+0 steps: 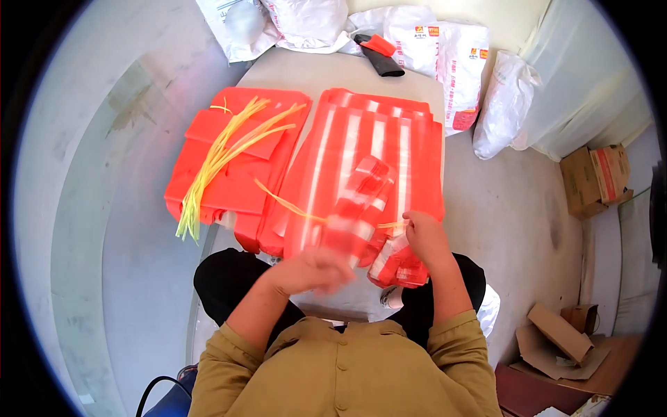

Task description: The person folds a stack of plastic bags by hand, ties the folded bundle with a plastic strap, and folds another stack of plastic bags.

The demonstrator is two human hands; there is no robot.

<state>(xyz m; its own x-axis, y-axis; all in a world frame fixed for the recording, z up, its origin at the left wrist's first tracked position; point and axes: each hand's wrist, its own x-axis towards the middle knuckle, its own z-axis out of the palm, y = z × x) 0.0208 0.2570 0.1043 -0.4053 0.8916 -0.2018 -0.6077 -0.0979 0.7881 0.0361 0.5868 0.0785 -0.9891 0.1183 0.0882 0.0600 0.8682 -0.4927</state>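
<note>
Striped bundle (365, 191) at stack's (424, 156) near edge

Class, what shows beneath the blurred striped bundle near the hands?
The striped stack shows around the bundle. A yellow strip reaches its left side; a yellow length shows at the right hand. What lies directly underneath, and whether these join, is covered.

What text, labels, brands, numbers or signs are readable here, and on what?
No wording I can quote reliably:
Top-left white sack: blue print, too blurred.
Upper-right white sack: vertical red characters and a small logo label, too small.
Sack just left of it: small red-and-orange label, too small.
Cardboard box with red panel: faint marks, too small.
Striped red plastic stack: no writing I can make out.
</note>
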